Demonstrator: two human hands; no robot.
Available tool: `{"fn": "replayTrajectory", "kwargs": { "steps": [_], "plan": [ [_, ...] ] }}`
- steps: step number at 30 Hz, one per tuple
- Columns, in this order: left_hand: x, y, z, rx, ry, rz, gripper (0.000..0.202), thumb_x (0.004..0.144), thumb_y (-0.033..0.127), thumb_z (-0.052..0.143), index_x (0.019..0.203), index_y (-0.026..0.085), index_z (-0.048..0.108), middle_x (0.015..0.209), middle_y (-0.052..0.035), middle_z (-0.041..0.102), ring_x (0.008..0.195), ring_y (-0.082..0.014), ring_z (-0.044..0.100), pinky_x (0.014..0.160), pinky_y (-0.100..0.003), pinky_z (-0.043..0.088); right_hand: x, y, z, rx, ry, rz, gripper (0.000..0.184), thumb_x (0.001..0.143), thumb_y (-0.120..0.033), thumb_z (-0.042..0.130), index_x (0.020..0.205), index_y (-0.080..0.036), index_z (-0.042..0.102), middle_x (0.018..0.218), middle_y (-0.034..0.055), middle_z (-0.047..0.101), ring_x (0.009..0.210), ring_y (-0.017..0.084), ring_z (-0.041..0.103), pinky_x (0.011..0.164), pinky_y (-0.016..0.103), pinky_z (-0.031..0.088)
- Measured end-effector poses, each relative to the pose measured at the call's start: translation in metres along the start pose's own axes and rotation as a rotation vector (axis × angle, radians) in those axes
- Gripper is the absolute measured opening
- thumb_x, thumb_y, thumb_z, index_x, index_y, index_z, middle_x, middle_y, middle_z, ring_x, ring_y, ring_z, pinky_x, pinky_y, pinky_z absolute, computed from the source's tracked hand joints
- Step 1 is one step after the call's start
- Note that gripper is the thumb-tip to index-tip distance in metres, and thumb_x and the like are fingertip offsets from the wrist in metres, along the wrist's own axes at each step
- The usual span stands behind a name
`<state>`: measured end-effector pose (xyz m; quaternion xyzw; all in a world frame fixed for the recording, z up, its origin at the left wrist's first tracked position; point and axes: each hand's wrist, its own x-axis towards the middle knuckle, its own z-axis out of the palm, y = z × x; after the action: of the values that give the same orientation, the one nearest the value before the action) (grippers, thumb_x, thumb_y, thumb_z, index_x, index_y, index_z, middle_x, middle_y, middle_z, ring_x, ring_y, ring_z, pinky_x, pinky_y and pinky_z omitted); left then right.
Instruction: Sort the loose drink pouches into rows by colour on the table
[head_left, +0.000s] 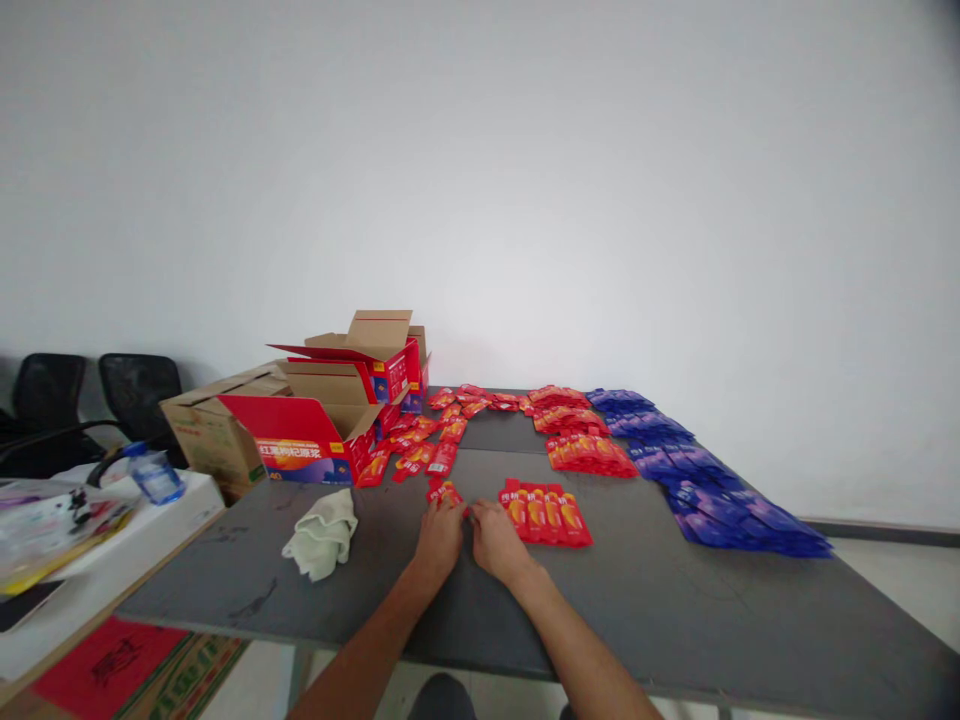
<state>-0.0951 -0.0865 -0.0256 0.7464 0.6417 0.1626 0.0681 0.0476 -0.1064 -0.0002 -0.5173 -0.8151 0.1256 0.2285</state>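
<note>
Nearly touching, left hand on red sachets, right hand alongside.

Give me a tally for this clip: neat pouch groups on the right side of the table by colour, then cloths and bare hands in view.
Red pouch groups: 4, counting the front row as one
Blue pouch groups: 4
Cloth: 1
Left hand and right hand: 2
Total: 11
The loose red pouches overlap too much to count.
</note>
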Motion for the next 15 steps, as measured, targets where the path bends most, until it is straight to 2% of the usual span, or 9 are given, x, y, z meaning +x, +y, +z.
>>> {"fn": "replayTrajectory", "kwargs": {
  "steps": [4,8,11,13,15],
  "plan": [
    [0.000,0.002,0.006,-0.249,0.150,0.077,0.045,0.087,0.009,0.036,0.119,0.018,0.067,0.131,-0.0115,0.062,0.125,-0.0215,0.053,0.112,-0.040,0.037,-0.004,-0.002,0.004,0.066,0.050,0.022,0.033,0.089,-0.007,0.046,0.117,-0.012,0.062,0.115,0.0142,0.066,0.109,0.023,0.060,0.096,0.029,0.042],
    [-0.001,0.011,0.007,-0.555,0.239,0.127,0.044,0.090,0.015,0.034,0.119,0.020,0.068,0.127,-0.0072,0.066,0.120,-0.0181,0.059,0.110,-0.036,0.043,-0.009,0.000,0.004,0.144,0.096,0.028,0.033,0.090,-0.010,0.046,0.121,-0.013,0.059,0.113,0.0122,0.068,0.104,0.022,0.062,0.090,0.027,0.044],
    [-0.003,0.021,0.007,-0.676,0.215,0.167,0.044,0.090,0.017,0.035,0.119,0.020,0.068,0.123,-0.0058,0.069,0.117,-0.0170,0.062,0.107,-0.035,0.046,-0.014,0.006,-0.002,0.107,0.136,0.035,0.027,0.092,-0.011,0.044,0.111,-0.012,0.063,0.106,0.0128,0.068,0.099,0.022,0.062,0.087,0.028,0.045],
    [-0.004,0.028,0.008,-0.695,0.161,0.209,0.048,0.086,0.013,0.037,0.122,0.021,0.067,0.128,-0.0040,0.067,0.121,-0.0153,0.059,0.110,-0.033,0.043,-0.020,0.012,-0.009,0.056,0.165,0.004,0.028,0.092,-0.010,0.042,0.102,-0.013,0.067,0.105,0.0124,0.068,0.102,0.022,0.060,0.093,0.030,0.043],
    [-0.005,0.034,0.012,-0.667,0.086,0.255,0.054,0.083,0.010,0.038,0.130,0.024,0.062,0.137,-0.0021,0.060,0.129,-0.0142,0.053,0.116,-0.034,0.036,-0.026,0.020,-0.016,-0.003,0.189,-0.028,0.031,0.091,-0.009,0.041,0.103,-0.014,0.069,0.108,0.0119,0.068,0.110,0.023,0.056,0.103,0.033,0.037]
  ]
}}
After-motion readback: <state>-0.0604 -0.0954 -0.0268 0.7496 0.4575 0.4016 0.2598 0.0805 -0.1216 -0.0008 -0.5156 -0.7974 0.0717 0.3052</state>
